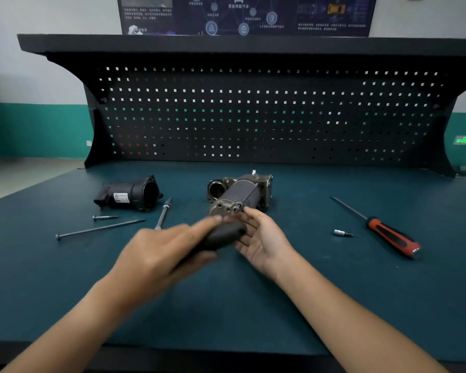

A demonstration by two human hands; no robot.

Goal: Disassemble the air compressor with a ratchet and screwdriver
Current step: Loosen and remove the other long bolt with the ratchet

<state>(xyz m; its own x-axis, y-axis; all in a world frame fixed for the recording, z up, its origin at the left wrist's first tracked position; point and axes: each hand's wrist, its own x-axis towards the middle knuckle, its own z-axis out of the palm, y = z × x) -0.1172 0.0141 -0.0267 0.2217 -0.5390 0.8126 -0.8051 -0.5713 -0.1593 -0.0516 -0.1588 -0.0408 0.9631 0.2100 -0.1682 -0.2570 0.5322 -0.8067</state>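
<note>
The air compressor body (240, 193), a grey metal cylinder with a block behind it, lies in the middle of the bench. My left hand (159, 249) grips a dark, blurred tool handle (223, 235), probably the ratchet, just in front of the cylinder's end. My right hand (261, 235) is palm up with fingers spread, touching the handle's tip and the cylinder's end face. A removed black motor housing (131, 195) lies to the left. A red and black screwdriver (382, 230) lies to the right.
Two long bolts (100, 228) (163, 214) and a short bolt (105, 217) lie left of centre on the green bench mat (226, 305). A small socket bit (342, 233) sits near the screwdriver. A black pegboard (253, 111) closes the back.
</note>
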